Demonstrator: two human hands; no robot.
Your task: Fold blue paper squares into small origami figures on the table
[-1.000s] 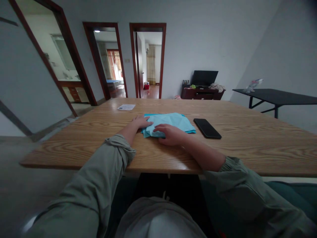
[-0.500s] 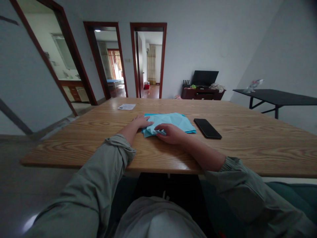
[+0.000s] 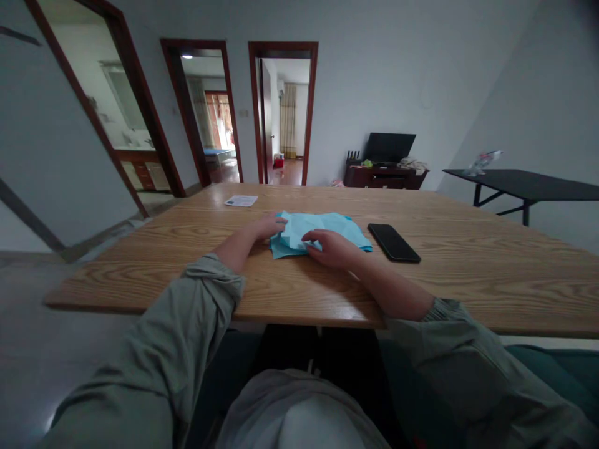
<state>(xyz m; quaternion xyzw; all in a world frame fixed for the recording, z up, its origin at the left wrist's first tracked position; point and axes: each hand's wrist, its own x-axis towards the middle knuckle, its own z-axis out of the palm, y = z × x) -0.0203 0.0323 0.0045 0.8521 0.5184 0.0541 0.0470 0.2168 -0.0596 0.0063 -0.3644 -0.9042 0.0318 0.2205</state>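
A sheet of light blue paper (image 3: 334, 224), creased and partly folded, lies on the wooden table in front of me, over a darker blue layer that shows at its edges. At its upper left edge, the fingers of my left hand (image 3: 267, 227) are bent onto the paper and pinch it. My right hand (image 3: 327, 249) rests at the near side with curled fingers, thumb and forefinger closed on a raised fold. The fingertips under the fold are partly hidden.
A black smartphone (image 3: 394, 242) lies right of the paper on the wooden table (image 3: 187, 274). Farther back on the left is a printed card (image 3: 241, 201). A black folding table (image 3: 528, 184) with a clear plastic item stands at the right. A monitor (image 3: 390, 148) sits on a dark cabinet.
My left hand has drawn slightly left and its fingers have bent at the paper's edge. My right hand has shifted a little right. The paper's left part is folded differently.
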